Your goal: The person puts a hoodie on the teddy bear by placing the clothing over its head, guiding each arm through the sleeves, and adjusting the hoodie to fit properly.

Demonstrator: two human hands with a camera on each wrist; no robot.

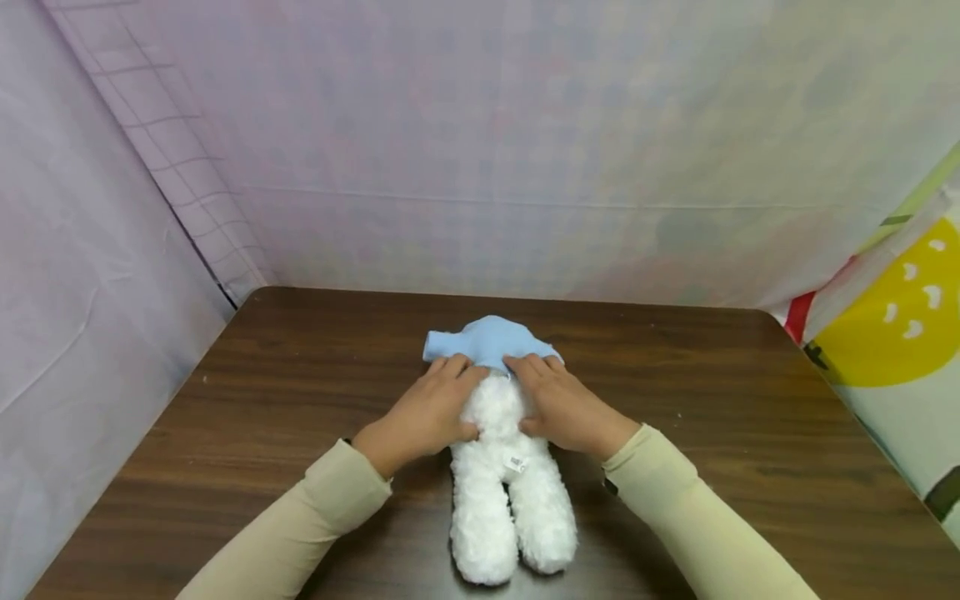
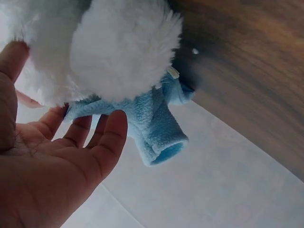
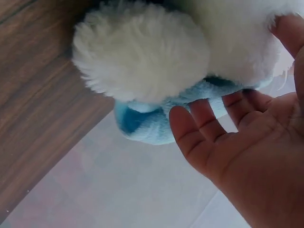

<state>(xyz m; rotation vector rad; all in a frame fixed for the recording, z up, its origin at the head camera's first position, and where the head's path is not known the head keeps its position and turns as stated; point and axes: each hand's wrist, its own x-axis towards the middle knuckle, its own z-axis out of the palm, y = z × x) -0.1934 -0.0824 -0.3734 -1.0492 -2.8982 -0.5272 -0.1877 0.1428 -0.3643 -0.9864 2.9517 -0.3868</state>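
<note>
A fluffy white plush toy (image 1: 487, 517) lies on the table with its two legs toward me and a small tag (image 1: 516, 464) between them. Over its far end sits a light blue garment (image 1: 491, 337), which hides that part of the toy. My left hand (image 1: 427, 404) has bent fingers on the garment's near edge, with its thumb against the white fur. Opposite, my right hand (image 1: 566, 408) grips the garment's other side the same way. An open sleeve end (image 2: 168, 149) hangs beside the left fingers in the left wrist view.
The dark wood table (image 1: 300, 350) has a far edge just beyond the garment. A pale patterned cloth (image 1: 525, 150) hangs behind it, and a white sheet (image 1: 90, 333) borders the left. At the right hangs a cloth with a yellow print (image 1: 900, 317).
</note>
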